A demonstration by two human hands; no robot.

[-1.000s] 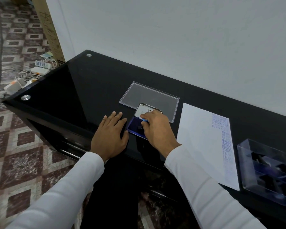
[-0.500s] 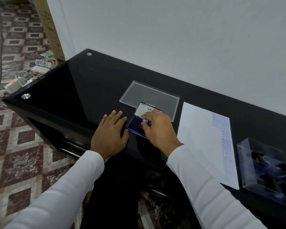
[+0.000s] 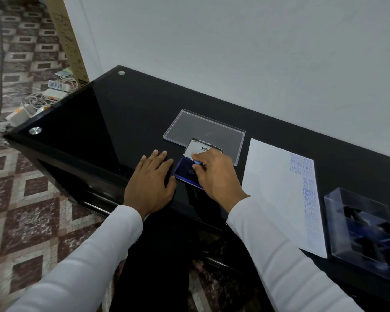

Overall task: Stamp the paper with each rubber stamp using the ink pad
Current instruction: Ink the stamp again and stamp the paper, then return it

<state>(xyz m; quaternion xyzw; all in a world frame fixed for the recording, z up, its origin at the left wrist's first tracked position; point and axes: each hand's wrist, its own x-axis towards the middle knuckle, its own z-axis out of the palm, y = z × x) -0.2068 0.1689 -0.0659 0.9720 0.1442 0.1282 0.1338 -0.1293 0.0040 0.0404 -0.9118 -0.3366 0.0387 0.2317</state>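
The right hand (image 3: 214,174) pinches a small rubber stamp (image 3: 195,169) in a tight grip on the open ink pad (image 3: 185,170), while the left hand (image 3: 150,184) lies flat, fingers spread, on the table (image 3: 113,122) beside it.

Ink pad lid (image 3: 199,148): "Artli…" is read, the rest hidden.
Paper (image 3: 277,190), right edge: "SAMPLE", "AIR MAIL", "FRAGILE" are stamped in blue, repeated.

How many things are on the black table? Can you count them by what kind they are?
Ink pads: 1, the open blue ink pad
Stamps in a hand: 1, the stamp the right hand pinches on the pad
Papers: 1, the paper
Clear lids: 1, the flat lid
Clear boxes: 1, the stamp box; the stamps inside are too dark to count
Total: 5
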